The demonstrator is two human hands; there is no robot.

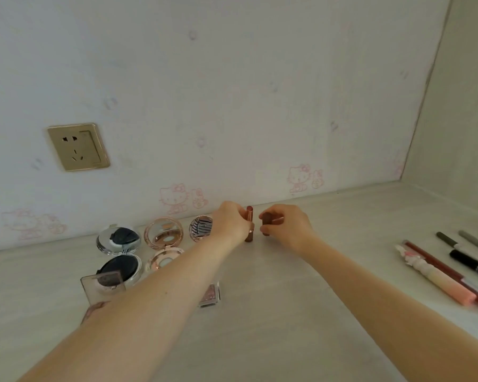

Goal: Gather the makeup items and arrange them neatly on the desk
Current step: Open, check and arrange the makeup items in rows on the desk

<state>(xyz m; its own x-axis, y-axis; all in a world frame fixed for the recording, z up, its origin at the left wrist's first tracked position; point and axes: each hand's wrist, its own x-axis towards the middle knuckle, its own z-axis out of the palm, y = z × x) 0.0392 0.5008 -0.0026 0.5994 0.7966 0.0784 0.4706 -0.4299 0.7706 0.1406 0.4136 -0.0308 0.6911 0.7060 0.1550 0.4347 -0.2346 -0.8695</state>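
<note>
Our bare forearms reach across the pale wood-grain desk [260,312]. We pinch an upright rose-gold lipstick tube [249,224] with our left hand [231,220]; our right hand [286,223] curls round a dark brown lipstick tube [267,223] just beside it, near the wall. Round compacts [119,239] sit to the left; pencils and a black tube [469,264] lie well apart at right.
</note>
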